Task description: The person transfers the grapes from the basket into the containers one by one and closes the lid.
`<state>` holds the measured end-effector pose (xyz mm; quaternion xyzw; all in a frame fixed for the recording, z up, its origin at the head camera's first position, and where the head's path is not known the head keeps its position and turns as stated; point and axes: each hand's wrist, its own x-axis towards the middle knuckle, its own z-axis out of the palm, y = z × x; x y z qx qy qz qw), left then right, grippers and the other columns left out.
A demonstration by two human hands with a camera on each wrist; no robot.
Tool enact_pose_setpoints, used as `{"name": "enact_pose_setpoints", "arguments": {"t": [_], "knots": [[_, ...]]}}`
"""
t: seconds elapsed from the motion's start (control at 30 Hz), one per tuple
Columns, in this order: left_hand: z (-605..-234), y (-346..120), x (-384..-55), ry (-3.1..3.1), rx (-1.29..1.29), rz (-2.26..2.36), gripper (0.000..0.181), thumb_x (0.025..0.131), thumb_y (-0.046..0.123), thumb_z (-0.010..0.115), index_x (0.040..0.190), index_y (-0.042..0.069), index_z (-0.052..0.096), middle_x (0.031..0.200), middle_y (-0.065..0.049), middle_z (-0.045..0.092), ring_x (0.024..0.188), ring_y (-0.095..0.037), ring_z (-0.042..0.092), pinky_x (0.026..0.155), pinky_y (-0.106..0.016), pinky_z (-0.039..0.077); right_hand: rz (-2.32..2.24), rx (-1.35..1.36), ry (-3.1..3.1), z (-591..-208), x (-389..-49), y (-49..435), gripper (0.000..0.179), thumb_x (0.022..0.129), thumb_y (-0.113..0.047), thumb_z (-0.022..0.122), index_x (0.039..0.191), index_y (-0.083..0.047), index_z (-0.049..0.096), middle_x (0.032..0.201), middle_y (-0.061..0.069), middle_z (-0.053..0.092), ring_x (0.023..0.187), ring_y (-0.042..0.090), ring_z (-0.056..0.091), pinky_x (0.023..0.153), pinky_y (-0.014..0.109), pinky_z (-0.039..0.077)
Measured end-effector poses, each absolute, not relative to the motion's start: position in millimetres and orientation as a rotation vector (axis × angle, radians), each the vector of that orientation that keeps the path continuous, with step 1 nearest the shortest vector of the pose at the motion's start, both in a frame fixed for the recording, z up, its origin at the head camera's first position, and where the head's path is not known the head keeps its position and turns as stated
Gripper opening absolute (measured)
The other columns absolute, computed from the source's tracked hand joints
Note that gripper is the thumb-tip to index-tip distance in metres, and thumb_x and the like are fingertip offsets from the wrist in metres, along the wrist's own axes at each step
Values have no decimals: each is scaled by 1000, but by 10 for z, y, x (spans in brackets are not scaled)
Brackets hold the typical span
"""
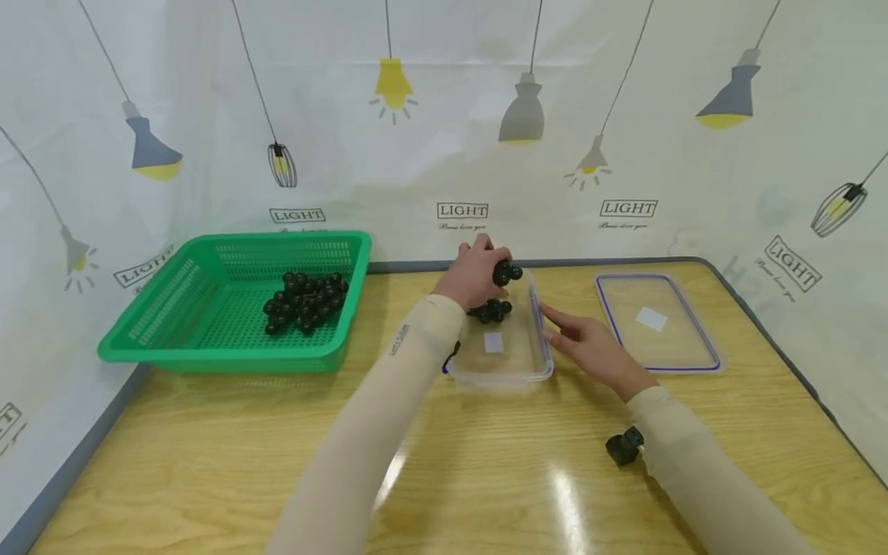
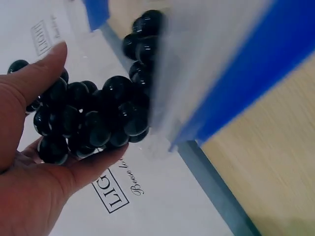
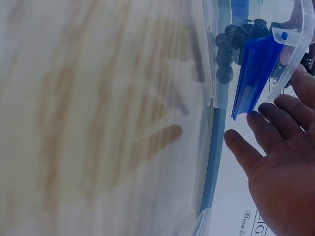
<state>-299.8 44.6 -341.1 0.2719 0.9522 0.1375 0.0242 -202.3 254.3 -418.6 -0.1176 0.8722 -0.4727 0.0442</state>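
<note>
The left hand (image 1: 477,276) curls its grip round dark grapes (image 1: 505,273) above a clear container (image 1: 509,358), which the right hand (image 1: 593,348), grip spread, apparently steadies.

Small black gadget (image 1: 623,449) lying on the wood-grain table (image 1: 486,478); white sheeting (image 1: 444,154) behind, from where I stand, printed with pendant lamps (image 1: 522,114) and boxed LIGHT lettering (image 1: 462,210)

Round bunched grapes (image 2: 96,129) are glossy black, the perforated plastic basket (image 1: 222,359) green, the clear rectangular box (image 1: 509,378) blue-clipped, the wood-grained tabletop (image 1: 486,478) yellow-brown.
</note>
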Motion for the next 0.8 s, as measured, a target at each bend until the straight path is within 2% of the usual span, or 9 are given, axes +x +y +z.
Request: {"name": "enact_pose_setpoints", "arguments": {"t": [0.33, 0.53, 0.8], "knots": [[-3566, 402, -3040, 2948, 1051, 258, 63, 84, 38, 78, 141, 22, 54, 128, -5, 41, 109, -24, 42, 88, -33, 48, -1453, -368, 2676, -4172, -2012, 2559, 56, 103, -30, 54, 151, -10, 37, 152, 14, 36, 134, 39, 40, 106, 51, 34], [-3605, 403, -3012, 2960, 1117, 184, 61, 85, 39, 76, 140, 24, 54, 129, -4, 42, 112, -23, 41, 91, -33, 47, -1488, -351, 2639, -4189, -2010, 2560, 55, 103, -28, 54, 152, -10, 37, 153, 12, 35, 135, 37, 39, 107, 49, 34], [-3644, 422, -2983, 2979, 1156, 38, 61, 84, 46, 75, 138, 27, 55, 130, -2, 43, 114, -21, 42, 89, -41, 48, -1514, -399, 2598, -4179, -2004, 2545, 57, 103, -31, 53, 153, -9, 34, 155, 10, 32, 137, 35, 36, 108, 49, 33]]}}
